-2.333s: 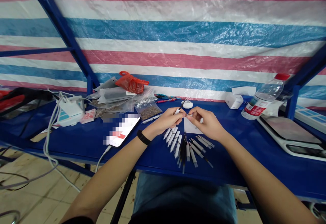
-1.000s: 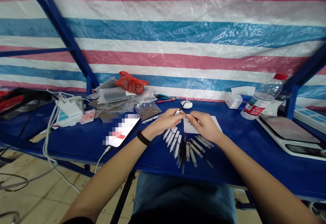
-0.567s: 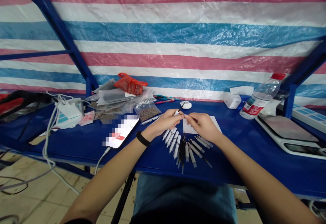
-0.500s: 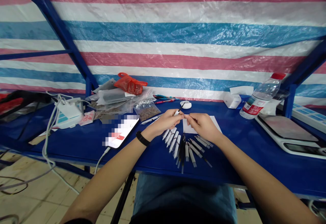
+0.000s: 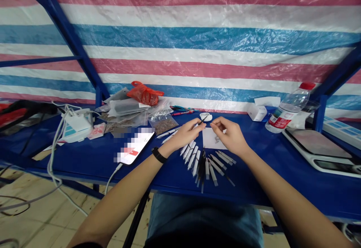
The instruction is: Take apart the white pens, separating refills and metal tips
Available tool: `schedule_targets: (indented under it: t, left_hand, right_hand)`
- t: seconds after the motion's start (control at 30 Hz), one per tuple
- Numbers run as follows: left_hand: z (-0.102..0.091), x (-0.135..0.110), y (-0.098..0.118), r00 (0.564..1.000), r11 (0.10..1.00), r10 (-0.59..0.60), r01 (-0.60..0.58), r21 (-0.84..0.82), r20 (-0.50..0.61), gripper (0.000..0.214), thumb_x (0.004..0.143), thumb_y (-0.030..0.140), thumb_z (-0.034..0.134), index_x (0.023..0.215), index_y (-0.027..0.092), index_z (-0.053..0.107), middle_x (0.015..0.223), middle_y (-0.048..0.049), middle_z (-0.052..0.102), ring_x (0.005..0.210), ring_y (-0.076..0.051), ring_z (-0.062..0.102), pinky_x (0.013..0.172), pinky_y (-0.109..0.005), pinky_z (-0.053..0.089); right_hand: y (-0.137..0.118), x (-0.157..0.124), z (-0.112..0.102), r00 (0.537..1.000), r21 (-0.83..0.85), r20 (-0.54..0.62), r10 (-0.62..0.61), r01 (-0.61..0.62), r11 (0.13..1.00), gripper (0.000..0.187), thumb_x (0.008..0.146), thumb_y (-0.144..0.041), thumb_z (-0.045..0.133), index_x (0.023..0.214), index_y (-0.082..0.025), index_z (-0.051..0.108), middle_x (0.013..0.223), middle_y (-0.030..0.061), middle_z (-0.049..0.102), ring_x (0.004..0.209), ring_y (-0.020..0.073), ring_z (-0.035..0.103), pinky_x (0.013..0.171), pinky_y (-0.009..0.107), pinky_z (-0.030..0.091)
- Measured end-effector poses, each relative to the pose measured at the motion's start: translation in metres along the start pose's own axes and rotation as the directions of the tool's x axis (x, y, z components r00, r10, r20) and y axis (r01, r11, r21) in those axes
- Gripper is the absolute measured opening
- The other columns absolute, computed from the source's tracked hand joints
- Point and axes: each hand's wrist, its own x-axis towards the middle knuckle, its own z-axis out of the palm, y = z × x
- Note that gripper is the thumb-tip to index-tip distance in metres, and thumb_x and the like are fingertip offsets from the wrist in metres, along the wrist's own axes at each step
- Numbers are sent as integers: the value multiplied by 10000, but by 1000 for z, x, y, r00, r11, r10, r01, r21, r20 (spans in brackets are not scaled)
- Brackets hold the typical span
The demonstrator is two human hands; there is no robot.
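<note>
My left hand [image 5: 187, 133] is closed around a thin dark pen refill [image 5: 204, 119] whose end sticks up past the fingers. Across a small gap, my right hand [image 5: 229, 135] has its thumb and fingertips pinched together; whatever is between them is too small to make out. Under the right hand lies a white paper [image 5: 210, 139] with small grey pieces [image 5: 217, 139], perhaps springs. Closer to me, white pen barrels [image 5: 192, 157], dark refills [image 5: 201, 171] and grey pointed pen front halves [image 5: 216, 166] are fanned out on the blue table [image 5: 169, 176].
A lit phone [image 5: 138, 146] on a cable lies left, before plastic bags [image 5: 128, 109] and a red bag [image 5: 145, 93]. Behind my hands is a white round dish [image 5: 207, 117]. Rightward stand a small box [image 5: 256, 112], a bottle [image 5: 290, 109] and a scale [image 5: 318, 146].
My hands were touching fingertip to fingertip and have parted. The right hand has drawn back to the right, uncovering the small grey pieces on the paper.
</note>
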Motion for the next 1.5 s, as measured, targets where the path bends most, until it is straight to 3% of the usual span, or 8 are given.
schedule_targets:
  t: [0.1, 0.23, 0.57, 0.87, 1.2, 1.5]
  left_hand:
    - [0, -1, 0, 998, 984, 55, -58, 171, 23, 415, 1003, 548, 438, 825, 197, 569, 593, 67, 388, 527, -104, 385, 555, -243, 312]
    - [-1, -1, -1, 996, 950, 84, -84, 301, 16, 528, 1013, 577, 386, 708, 187, 569, 560, 52, 390, 515, -118, 410, 558, -261, 292]
    - [-1, 1, -2, 995, 958, 99, -94, 272, -4, 539, 999, 585, 406, 650, 195, 536, 544, 51, 398, 499, -117, 395, 546, -263, 281]
    - [-2, -1, 0, 993, 930, 115, -111, 349, 11, 523, 999, 571, 406, 653, 195, 519, 515, 54, 393, 499, -119, 412, 562, -264, 291]
    - [-1, -2, 0, 995, 926, 97, -97, 364, 19, 521, 997, 578, 411, 654, 197, 508, 507, 56, 404, 474, -115, 423, 543, -261, 296]
    - [-2, -1, -2, 994, 925, 102, -105, 365, 29, 523, 998, 575, 418, 653, 196, 522, 498, 58, 393, 486, -115, 424, 554, -261, 289]
  right_hand:
    - [4, 2, -2, 996, 62, -86, 33, -28, 998, 261, 908, -465, 626, 857, -214, 677, 712, 31, 689, 622, 178, 623, 613, 305, 501]
    - [9, 3, -2, 993, 97, -112, 46, -35, 995, 279, 865, -483, 683, 855, -209, 735, 758, 54, 734, 641, 194, 650, 626, 338, 529]
    - [8, 4, -3, 984, 219, -140, 112, -79, 972, 316, 799, -533, 738, 829, -218, 734, 702, 33, 706, 605, 186, 613, 574, 355, 533]
    - [1, 2, -5, 996, 136, -68, 58, -49, 990, 185, 795, -391, 673, 729, -220, 648, 644, 15, 653, 580, 170, 605, 562, 310, 486]
    - [3, 3, -7, 996, 106, -50, 80, -74, 992, 136, 775, -349, 636, 724, -223, 636, 635, 4, 640, 577, 167, 605, 562, 301, 477]
    - [7, 4, -7, 993, 174, -47, 104, -95, 980, 249, 809, -456, 701, 744, -219, 664, 663, 14, 661, 586, 173, 613, 581, 342, 531]
